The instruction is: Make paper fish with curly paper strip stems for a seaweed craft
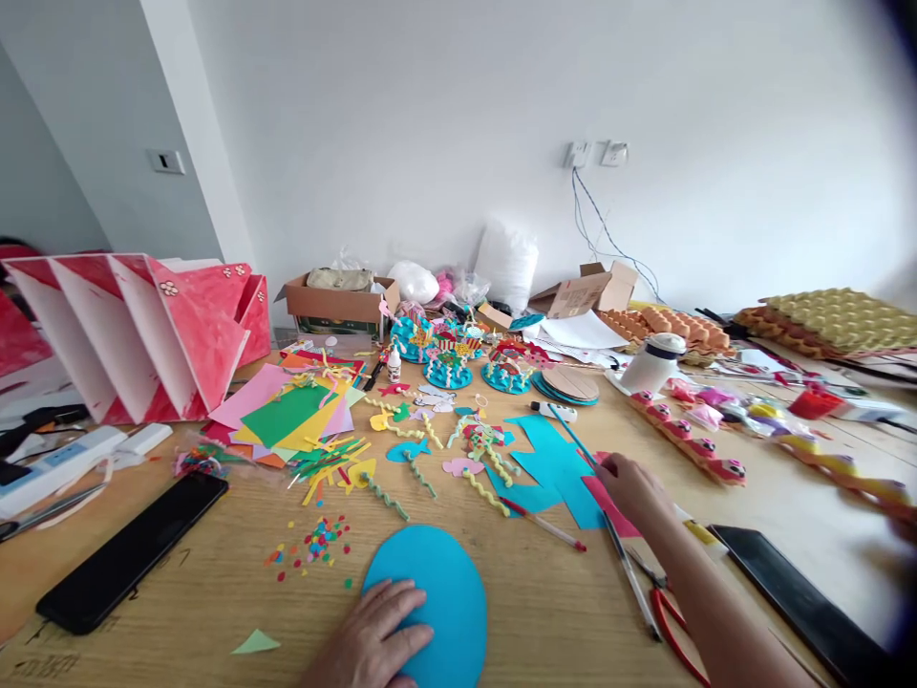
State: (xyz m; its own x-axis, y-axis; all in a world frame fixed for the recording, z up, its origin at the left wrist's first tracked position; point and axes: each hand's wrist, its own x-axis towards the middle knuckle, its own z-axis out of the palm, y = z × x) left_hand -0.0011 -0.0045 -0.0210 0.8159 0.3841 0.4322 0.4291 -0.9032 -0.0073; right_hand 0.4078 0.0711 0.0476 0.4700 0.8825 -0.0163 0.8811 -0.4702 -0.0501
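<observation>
My left hand (379, 635) lies flat on a round blue card disc (451, 592) at the front edge, fingers stretched out. To its right, my right hand (630, 487) is closed with its fingertips on one end of a slim blue stick (573, 435), which looks like a pen. Beneath that stick lie cut blue paper pieces (544, 459) and a red paper piece (608, 502). A black-capped pen (630, 573) and a red pen (544, 524) rest near my right hand. Red-handled scissors (670, 612) are partly hidden by my right forearm.
Colourful paper sheets (293, 411), confetti dots (322, 545) and curled paper strips (487, 492) spread over the table. Finished blue decorated discs (448, 368) stand behind. Phones lie left (136, 549) and right (795, 592). A white jar (651, 363) stands right, beside egg-carton strips (688, 440).
</observation>
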